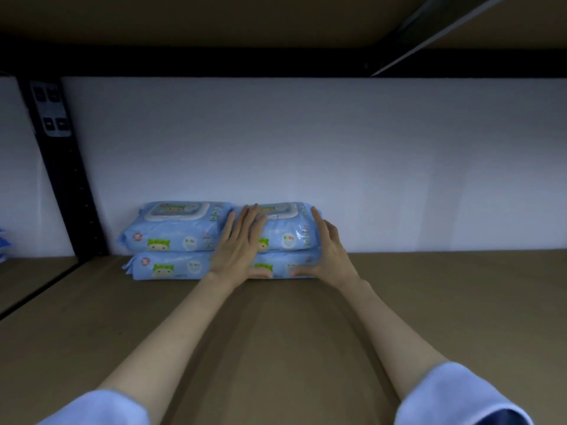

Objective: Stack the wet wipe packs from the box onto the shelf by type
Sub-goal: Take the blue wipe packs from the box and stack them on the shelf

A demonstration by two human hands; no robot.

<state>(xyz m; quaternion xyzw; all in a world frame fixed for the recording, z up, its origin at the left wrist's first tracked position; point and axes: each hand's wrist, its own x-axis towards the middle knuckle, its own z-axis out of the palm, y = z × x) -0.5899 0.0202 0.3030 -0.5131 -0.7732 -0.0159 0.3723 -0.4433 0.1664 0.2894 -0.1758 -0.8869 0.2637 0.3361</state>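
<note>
mostly the print on the packs is too dim and blurred to read beyond a green cartoon face and round badges. four light blue soft plastic wet wipe packs sit at the back edge of the brown board shelf (429, 302), against the white back wall (337, 164), in two touching stacks of two: the upper left pack (178, 227) on the lower left pack (167, 266), and the upper right pack (287, 230) on the lower right pack (280, 267), much of which is hidden behind the hands. the left hand (237, 245) lies flat on the left end of the upper right pack, fingers straight and together, thumb reaching down in front of the lower pack. the right hand (326, 250) cups the right end of the same stack, fingers slightly curved on the upper pack's end and thumb stretched along the lower pack's front. both pale blue sleeves (454, 397) are cut off at the bottom. a black metal upright (66, 179) stands near the shelf's left end; beyond it, blue items (2, 243) are cut off at the left edge, unidentifiable. no box is in sight.
</note>
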